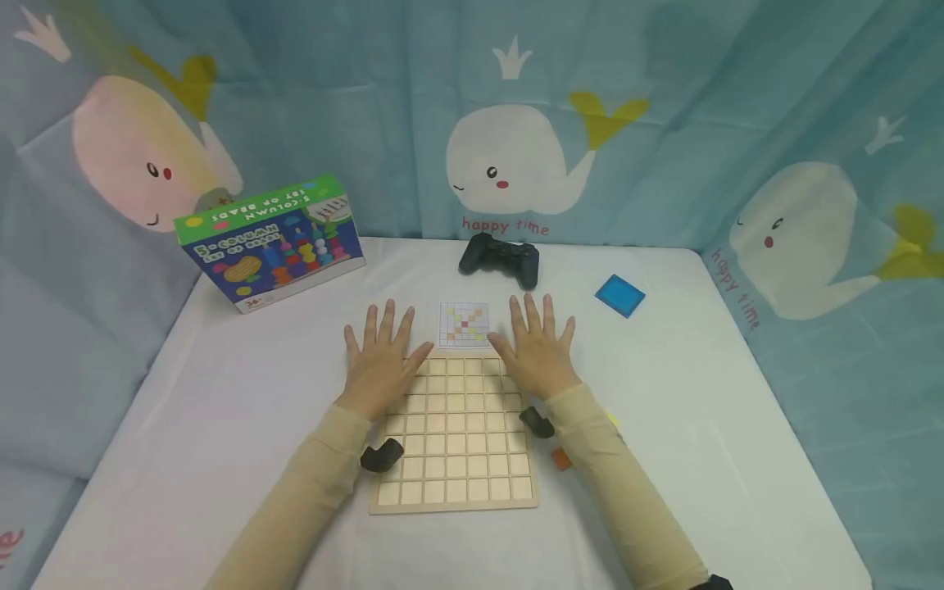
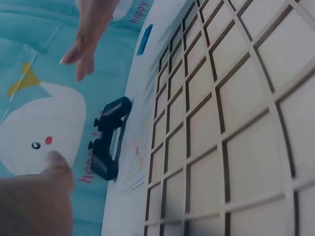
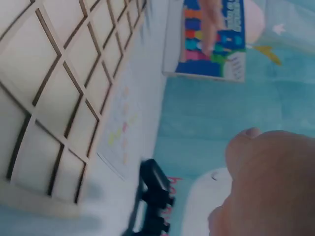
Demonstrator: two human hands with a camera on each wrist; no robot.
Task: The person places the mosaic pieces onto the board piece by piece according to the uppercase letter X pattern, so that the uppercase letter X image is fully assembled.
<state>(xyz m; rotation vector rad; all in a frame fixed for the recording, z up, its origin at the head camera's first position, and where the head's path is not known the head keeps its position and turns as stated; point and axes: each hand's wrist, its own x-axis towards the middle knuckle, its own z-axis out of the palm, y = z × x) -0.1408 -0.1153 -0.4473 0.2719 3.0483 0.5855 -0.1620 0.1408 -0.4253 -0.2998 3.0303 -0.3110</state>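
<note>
Both hands are spread palm down with straight fingers and hold nothing. My left hand (image 1: 380,367) is over the upper left corner of a wooden grid board (image 1: 456,443), its thumb pointing inward. Over the board's upper right corner is my right hand (image 1: 540,354). Between the thumbs, just beyond the board, lies a pattern card (image 1: 464,325) with coloured squares. In the left wrist view the board's cells (image 2: 251,93) hold no pieces. Partly hidden by the right forearm are an orange piece (image 1: 561,459) and a bit of yellow (image 1: 614,419).
A black game controller (image 1: 500,260) lies at the back of the white table (image 1: 708,393). A bead-set box (image 1: 273,244) stands at the back left, and a blue square (image 1: 620,296) lies at the right. A whale-print curtain (image 1: 383,115) surrounds the table.
</note>
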